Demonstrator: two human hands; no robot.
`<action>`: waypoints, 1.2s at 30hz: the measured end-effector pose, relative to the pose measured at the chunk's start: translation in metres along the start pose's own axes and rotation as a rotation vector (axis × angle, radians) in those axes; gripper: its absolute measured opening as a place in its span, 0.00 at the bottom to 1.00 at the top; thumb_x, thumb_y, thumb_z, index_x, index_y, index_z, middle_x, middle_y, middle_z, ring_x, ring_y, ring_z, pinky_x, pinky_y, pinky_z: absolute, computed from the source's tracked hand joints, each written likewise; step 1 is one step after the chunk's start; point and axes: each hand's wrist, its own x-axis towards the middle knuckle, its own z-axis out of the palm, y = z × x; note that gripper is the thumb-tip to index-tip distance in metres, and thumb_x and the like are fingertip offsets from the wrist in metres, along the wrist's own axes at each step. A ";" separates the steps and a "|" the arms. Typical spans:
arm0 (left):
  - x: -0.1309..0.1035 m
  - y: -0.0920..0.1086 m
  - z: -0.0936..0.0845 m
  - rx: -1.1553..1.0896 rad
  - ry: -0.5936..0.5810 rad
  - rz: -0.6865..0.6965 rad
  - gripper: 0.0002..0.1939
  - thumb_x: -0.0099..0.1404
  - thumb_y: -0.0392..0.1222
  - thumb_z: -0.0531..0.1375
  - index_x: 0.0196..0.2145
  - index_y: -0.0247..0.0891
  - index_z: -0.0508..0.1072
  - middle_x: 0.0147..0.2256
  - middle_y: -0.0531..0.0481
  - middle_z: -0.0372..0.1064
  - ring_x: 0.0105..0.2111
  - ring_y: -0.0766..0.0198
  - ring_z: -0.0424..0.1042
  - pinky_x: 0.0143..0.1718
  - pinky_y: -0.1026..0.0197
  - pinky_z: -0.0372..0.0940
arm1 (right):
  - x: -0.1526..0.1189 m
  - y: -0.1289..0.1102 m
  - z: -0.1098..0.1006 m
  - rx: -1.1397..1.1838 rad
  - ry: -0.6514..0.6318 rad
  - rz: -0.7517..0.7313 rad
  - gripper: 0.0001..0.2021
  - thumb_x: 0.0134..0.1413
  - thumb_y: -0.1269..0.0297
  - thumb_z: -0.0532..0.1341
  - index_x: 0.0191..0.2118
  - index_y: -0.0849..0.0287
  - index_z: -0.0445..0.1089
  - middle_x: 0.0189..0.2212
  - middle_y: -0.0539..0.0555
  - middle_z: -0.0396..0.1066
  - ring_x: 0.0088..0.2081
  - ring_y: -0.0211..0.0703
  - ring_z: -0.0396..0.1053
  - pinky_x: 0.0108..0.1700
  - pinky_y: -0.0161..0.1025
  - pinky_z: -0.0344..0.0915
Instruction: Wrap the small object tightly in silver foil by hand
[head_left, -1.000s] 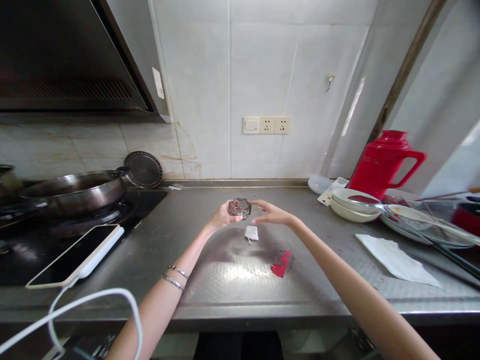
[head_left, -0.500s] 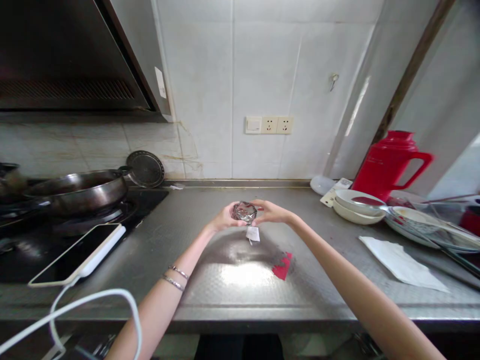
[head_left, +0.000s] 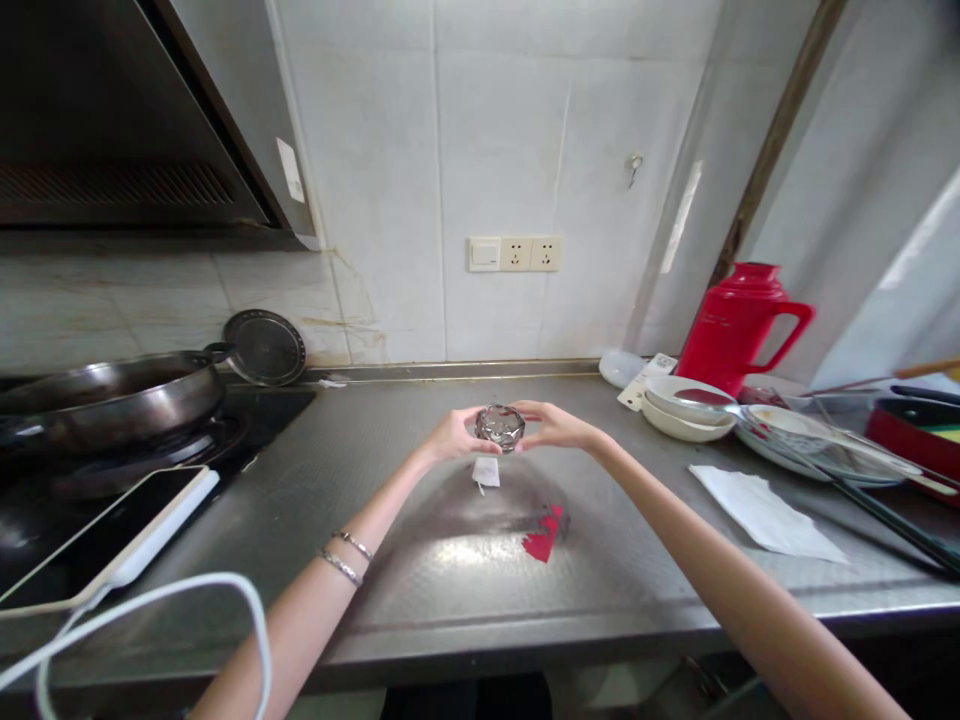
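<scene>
Between my two hands is a small round glass dish (head_left: 500, 427), clear to dark grey with a faceted, uneven rim. The fingers and thumb of my left hand (head_left: 456, 434) curve round its left side. From the right, my right hand (head_left: 553, 425) grips it the same way, fingers at the far edge and thumb near the front. Whether the dish rests on the counter or is held slightly above it, I cannot tell. A small white paper tag (head_left: 486, 472) lies just in front, and a torn red scrap (head_left: 544, 534) is nearer to me.
A metal counter (head_left: 360, 590) spreads beneath. On the left are a pan (head_left: 142, 405), a round dark lid (head_left: 265, 347), and a phone (head_left: 97, 540) with a white cable (head_left: 157, 602). Rightward stand a red thermos (head_left: 731, 330), stacked bowls (head_left: 686, 418) and a white napkin (head_left: 765, 512).
The view has turned right, so the surroundings sit further left. Both hands and the glass dish have moved a little to the right over the counter, past the white tag.
</scene>
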 end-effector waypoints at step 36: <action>0.103 -0.033 0.164 0.249 -0.253 -0.064 0.56 0.38 0.60 0.70 0.61 0.32 0.60 0.64 0.33 0.43 0.64 0.44 0.45 0.63 0.52 0.46 | -0.145 0.087 -0.068 -0.116 0.160 0.444 0.37 0.33 0.51 0.71 0.54 0.58 0.69 0.54 0.58 0.67 0.59 0.64 0.58 0.63 0.53 0.52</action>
